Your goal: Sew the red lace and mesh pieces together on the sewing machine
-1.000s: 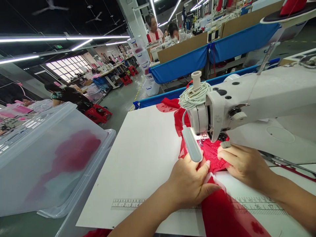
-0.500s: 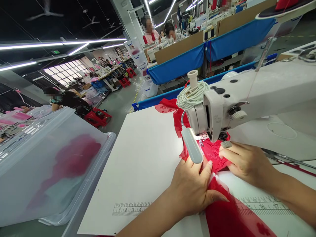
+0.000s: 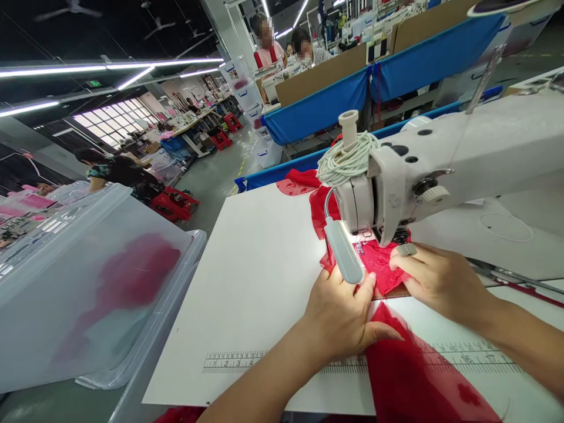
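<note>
Red lace fabric lies beneath the head of a white sewing machine, lit by a small grey lamp. My left hand rests on the fabric's left side, fingers spread and thumb stretched out; the lamp hides some fingertips. At the right edge of the lace, my right hand pinches the fabric between thumb and fingers. The needle area is mostly hidden behind the machine head. A sheer red piece hangs toward me over the table's front edge. More red cloth lies behind the lamp.
A ruler scale is marked along the front of the white table. To the left stands a translucent plastic bin with red cloth inside. Pale cord is coiled on the machine head. Beyond, co-workers sit near blue-draped tables.
The view has shifted slightly. A little more of the brown strip shows at the lace's near edge. Both hands keep nearly the same pose on the fabric.
</note>
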